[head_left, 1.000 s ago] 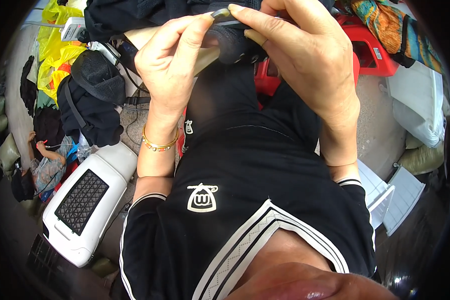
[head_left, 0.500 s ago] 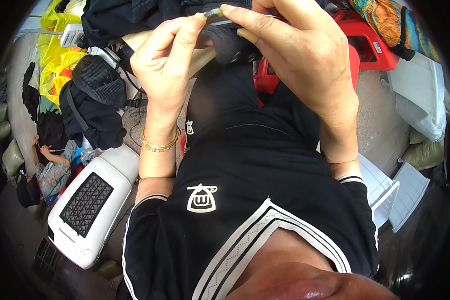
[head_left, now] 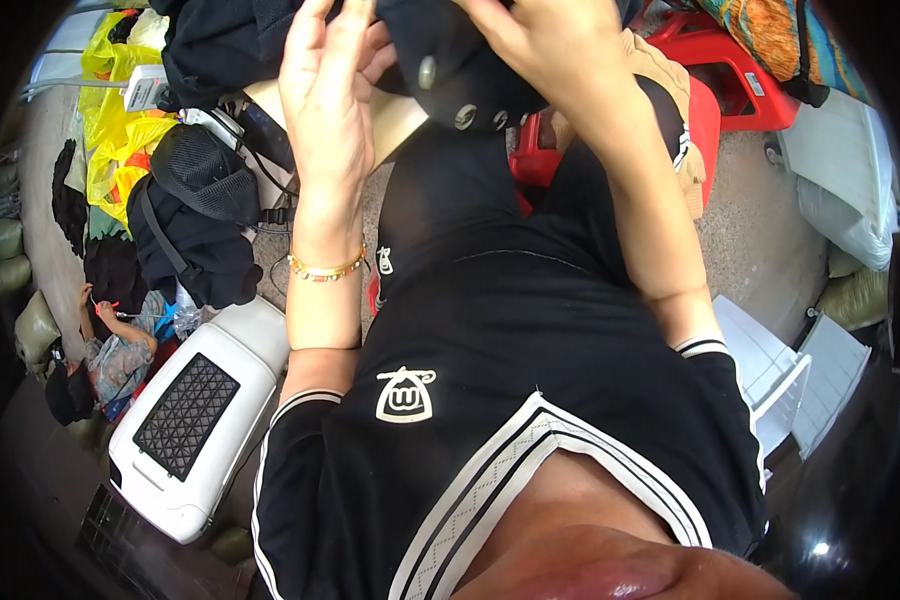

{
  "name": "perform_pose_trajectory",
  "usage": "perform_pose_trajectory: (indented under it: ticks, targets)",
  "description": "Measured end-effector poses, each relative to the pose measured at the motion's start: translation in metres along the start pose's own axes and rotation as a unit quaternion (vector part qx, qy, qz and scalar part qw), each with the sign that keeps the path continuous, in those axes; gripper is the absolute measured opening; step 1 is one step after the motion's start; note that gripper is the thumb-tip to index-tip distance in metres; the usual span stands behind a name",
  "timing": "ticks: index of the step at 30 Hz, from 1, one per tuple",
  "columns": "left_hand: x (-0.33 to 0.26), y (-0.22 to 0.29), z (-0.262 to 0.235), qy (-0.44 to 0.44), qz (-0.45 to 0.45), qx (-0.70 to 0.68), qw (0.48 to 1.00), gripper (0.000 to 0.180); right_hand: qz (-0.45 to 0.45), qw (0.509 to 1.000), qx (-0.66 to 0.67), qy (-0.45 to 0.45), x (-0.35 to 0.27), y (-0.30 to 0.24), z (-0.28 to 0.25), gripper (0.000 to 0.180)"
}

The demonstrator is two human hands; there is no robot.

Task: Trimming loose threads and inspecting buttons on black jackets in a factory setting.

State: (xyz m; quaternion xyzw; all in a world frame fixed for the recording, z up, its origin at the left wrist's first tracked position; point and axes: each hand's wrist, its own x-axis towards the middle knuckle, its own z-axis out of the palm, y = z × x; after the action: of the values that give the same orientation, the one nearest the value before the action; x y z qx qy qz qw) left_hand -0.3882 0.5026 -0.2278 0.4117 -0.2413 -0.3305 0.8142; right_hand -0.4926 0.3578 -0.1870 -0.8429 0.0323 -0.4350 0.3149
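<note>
Watch the top edge now: dark cloth (head_left: 500, 72) between left hand (head_left: 325, 85) and right hand (head_left: 562, 52), with round fasteners (head_left: 465, 117) near its lower border. See left fingers partly curled, right fingertips hidden; cannot tell whether pinching. Could lose the border, perhaps, or bury a fastener, through slack folds or uneven pull.

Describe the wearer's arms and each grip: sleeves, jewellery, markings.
The left sleeve and right sleeve are short and black with white-striped edges. Near the left grip is a gold-coloured bracelet with orange and pale beads; none shows near the right grip. Both look ungloved, with no markings or cables visible.
</note>
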Motion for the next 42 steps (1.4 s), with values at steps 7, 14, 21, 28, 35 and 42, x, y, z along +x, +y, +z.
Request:
perform_pose_trajectory:
  ticks: [7, 14, 21, 28, 35, 42]
  targets:
    - [-0.024, -0.012, -0.021, 0.089, -0.030, 0.064, 0.993, 0.039, -0.003, 0.997, -0.074, -0.008, -0.001, 0.024, 0.021, 0.015]
    - [-0.053, -0.018, -0.024, 0.084, -0.050, 0.191, 0.977, 0.043, 0.000, 0.993, -0.112, -0.023, -0.005, 0.025, 0.021, 0.020]
    - [-0.044, -0.024, -0.019, 0.095, -0.046, 0.157, 0.982, 0.043, -0.020, 0.995, -0.091, -0.023, -0.009, 0.024, 0.014, 0.024]
    - [-0.043, 0.000, 0.001, 0.077, -0.003, 0.118, 0.990, 0.040, 0.081, 0.981, 0.124, -0.124, -0.014, -0.001, -0.033, 0.033]
    - [-0.038, 0.014, 0.017, 0.017, 0.022, 0.136, 0.990, 0.038, 0.051, 0.970, 0.118, -0.207, -0.009, -0.011, -0.044, 0.036]
    - [-0.034, 0.014, 0.017, 0.012, 0.035, 0.209, 0.977, 0.039, -0.113, 0.975, 0.149, -0.119, -0.007, 0.005, -0.032, 0.036]
